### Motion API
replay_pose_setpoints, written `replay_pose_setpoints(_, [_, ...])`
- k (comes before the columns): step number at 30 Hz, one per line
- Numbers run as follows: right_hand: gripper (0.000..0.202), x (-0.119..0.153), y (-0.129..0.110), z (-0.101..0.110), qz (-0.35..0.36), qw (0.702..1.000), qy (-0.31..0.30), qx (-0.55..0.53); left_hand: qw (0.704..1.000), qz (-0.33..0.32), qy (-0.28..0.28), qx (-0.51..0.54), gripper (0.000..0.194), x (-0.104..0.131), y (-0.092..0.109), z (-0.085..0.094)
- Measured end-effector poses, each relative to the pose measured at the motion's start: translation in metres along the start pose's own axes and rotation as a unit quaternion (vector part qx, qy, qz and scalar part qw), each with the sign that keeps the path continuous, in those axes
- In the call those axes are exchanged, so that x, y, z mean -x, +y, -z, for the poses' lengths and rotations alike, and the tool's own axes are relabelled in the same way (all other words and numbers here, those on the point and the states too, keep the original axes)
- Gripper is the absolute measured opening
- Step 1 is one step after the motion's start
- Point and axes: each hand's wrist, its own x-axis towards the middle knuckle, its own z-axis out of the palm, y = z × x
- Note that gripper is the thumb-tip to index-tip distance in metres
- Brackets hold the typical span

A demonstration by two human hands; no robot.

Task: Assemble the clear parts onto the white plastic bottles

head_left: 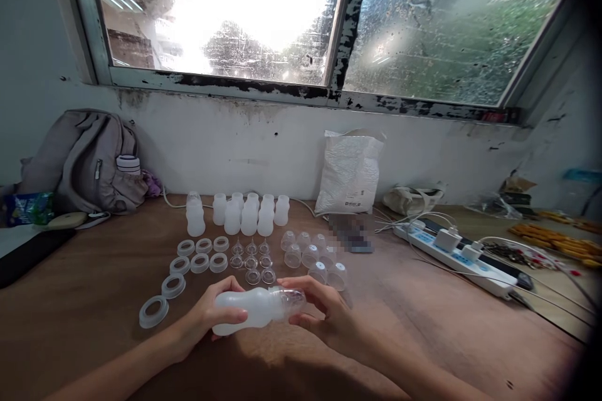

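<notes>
My left hand [207,310] is wrapped round the body of a frosted white baby bottle [254,310], which lies almost level above the tabletop. At its right end sits a clear dome cap [292,301], with the fingers and thumb of my right hand [332,316] closed round it. Just beyond my hands lie several frosted collar rings [153,324] on the left. Several clear nipples [252,261] stand in the middle, and several clear dome caps [310,255] are to the right. Behind them are several open bottles [249,219] and one capped bottle [195,220].
A white plastic bag [350,172] leans on the wall beside a blurred-out flat object [352,235]. On the right runs a power strip [456,257] with plugs and loose cables. A grey backpack [84,156] and a black flat object [35,250] are on the left.
</notes>
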Motion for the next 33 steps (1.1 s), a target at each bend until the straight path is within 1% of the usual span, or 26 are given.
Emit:
replay_pose_setpoints(4, [0.042,-0.001,-0.006,0.002,-0.002,1.000,-0.008,-0.022,1.000,0.000,0.006,0.005,0.035,0.002,0.002,-0.003])
replay_pose_setpoints(7, [0.038,-0.001,-0.008,0.002,-0.045,0.994,-0.034,-0.094,1.000,-0.017,0.013,0.004,0.035,0.006,0.003,-0.005])
replay_pose_setpoints(9, [0.034,-0.001,-0.008,0.001,-0.078,0.984,-0.053,-0.150,0.999,-0.040,0.018,0.001,0.036,0.008,0.003,-0.006])
replay_pose_setpoints(12, [0.030,0.000,-0.011,0.000,-0.092,0.977,-0.056,-0.183,0.995,-0.090,0.028,-0.008,0.037,0.010,0.003,-0.006])
replay_pose_setpoints(14, [0.029,0.000,-0.013,0.001,-0.083,0.979,-0.051,-0.179,0.994,-0.107,0.026,-0.012,0.037,0.011,0.004,-0.007])
replay_pose_setpoints(16, [0.031,-0.001,-0.015,0.004,-0.078,0.978,-0.060,-0.184,0.994,-0.109,0.019,-0.016,0.036,0.012,0.005,-0.006])
replay_pose_setpoints(18, [0.032,-0.003,-0.015,0.007,-0.086,0.970,-0.076,-0.213,0.993,-0.113,0.011,-0.021,0.037,0.013,0.004,-0.007])
replay_pose_setpoints(20, [0.032,-0.004,-0.013,0.007,-0.108,0.956,-0.084,-0.260,0.993,-0.113,0.001,-0.034,0.036,0.014,0.003,-0.007])
replay_pose_setpoints(22, [0.035,-0.003,-0.011,0.004,-0.134,0.939,-0.083,-0.305,0.992,-0.111,-0.007,-0.055,0.035,0.016,0.000,-0.009])
replay_pose_setpoints(25, [0.039,-0.001,-0.009,-0.008,-0.168,0.922,-0.068,-0.341,0.991,-0.108,-0.007,-0.077,0.035,0.017,-0.003,-0.013])
replay_pose_setpoints(29, [0.045,-0.002,-0.008,-0.025,-0.214,0.898,-0.039,-0.383,0.993,-0.098,-0.014,-0.064,0.036,0.013,-0.007,-0.018])
replay_pose_setpoints(31, [0.046,-0.005,-0.006,-0.030,-0.228,0.892,-0.028,-0.388,0.995,-0.087,-0.016,-0.046,0.038,0.009,-0.010,-0.019])
replay_pose_setpoints(33, [0.044,-0.010,-0.003,-0.033,-0.224,0.897,-0.010,-0.381,0.996,-0.080,-0.012,-0.038,0.038,0.004,-0.013,-0.018])
